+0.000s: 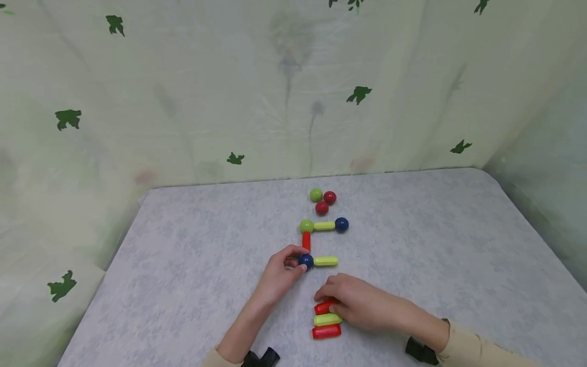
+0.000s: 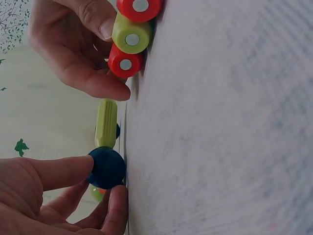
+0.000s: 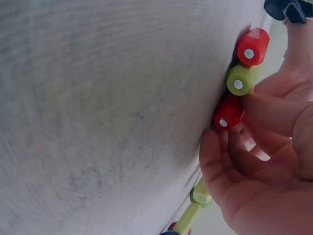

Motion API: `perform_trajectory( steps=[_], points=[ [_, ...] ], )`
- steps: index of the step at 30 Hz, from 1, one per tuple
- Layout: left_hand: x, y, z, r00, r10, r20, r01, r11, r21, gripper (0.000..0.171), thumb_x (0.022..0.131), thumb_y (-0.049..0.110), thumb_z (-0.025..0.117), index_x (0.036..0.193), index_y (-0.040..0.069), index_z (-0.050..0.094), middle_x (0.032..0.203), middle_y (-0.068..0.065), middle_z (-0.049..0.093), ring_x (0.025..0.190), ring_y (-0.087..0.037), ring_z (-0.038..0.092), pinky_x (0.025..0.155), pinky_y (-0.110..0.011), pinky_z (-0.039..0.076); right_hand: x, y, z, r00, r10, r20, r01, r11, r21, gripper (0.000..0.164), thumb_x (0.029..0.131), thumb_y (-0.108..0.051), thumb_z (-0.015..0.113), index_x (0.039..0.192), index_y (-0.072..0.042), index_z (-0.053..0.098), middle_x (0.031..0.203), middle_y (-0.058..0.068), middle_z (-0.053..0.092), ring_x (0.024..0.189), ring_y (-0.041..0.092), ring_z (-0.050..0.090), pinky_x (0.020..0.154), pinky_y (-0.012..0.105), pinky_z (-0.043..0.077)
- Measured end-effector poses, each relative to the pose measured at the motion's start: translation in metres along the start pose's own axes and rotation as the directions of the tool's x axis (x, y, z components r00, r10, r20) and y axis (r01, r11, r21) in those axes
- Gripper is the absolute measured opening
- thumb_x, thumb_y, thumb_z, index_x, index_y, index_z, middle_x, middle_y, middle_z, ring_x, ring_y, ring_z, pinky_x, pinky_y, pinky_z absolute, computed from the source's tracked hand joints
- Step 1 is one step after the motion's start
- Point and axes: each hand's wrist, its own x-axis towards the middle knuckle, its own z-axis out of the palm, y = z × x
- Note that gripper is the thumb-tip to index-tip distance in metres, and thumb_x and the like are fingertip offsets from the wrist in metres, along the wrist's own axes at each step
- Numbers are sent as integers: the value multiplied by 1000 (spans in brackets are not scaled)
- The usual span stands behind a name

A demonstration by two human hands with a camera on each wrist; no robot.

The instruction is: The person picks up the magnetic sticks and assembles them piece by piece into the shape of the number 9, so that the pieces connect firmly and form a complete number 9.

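My left hand (image 1: 278, 278) pinches a dark blue ball (image 1: 305, 262) between thumb and fingers. From that ball a yellow-green magnetic rod (image 1: 326, 261) runs right and a red rod (image 1: 306, 242) runs away to a green ball (image 1: 307, 226). A second yellow-green rod (image 1: 324, 226) joins the green ball to another blue ball (image 1: 341, 225). Nearer me, my right hand (image 1: 367, 305) grips the far red rod (image 3: 228, 113) of a row, thumb on the near side and fingers on the far side. Beside it lie a yellow-green rod (image 1: 327, 320) and another red rod (image 1: 326, 332).
Behind the joined pieces, a loose green ball (image 1: 316, 194) and two red balls (image 1: 329, 198) sit close together. The grey table (image 1: 192, 255) ends at a pale curtain with green leaf shapes (image 1: 206, 102). Dark straps with cameras (image 1: 261, 358) sit at both wrists.
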Motion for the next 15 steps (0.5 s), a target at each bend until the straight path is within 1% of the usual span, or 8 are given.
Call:
perform_trajectory(
  steps=[2,5,10,12,15],
  points=[
    [0,0,0,1000,-4,0,4,1000,0,27,90,-1,66,116,6,66,104,-8,61,88,-22,52,66,-27,45,-3,1,0,1000,19,-5,-19,1000,1,26,97,-12,62,122,-17,68,103,-17,55,93,1,51,85,24,47],
    [-1,0,-1,1000,-5,0,5,1000,-1,28,90,-1,66,117,6,66,104,-8,61,88,-22,51,67,-28,45,-8,4,-1,998,53,-36,-52,998,32,25,98,-10,60,121,-18,67,101,-16,52,91,2,50,82,24,47],
    [-1,0,0,1000,-11,-5,11,1000,-1,28,90,-1,66,118,6,66,105,-8,61,89,-22,51,68,-29,45,-18,13,-8,990,86,-113,-73,991,116,25,100,-7,55,118,-23,62,105,-15,54,96,7,52,87,30,47],
    [0,1,0,1000,-16,-6,16,1000,-3,29,90,0,66,118,7,66,106,-8,61,90,-22,51,68,-30,45,-21,19,-13,983,125,-131,-102,981,164,26,100,-7,54,119,-23,61,108,-14,56,97,10,53,88,33,47],
    [-1,1,0,1000,-27,-4,26,1000,-11,29,90,0,66,118,7,66,105,-8,60,90,-22,51,68,-30,45,-19,28,-20,966,194,-170,-150,959,243,26,100,-6,55,120,-20,61,110,-9,60,98,14,55,88,37,48]
  ],
)
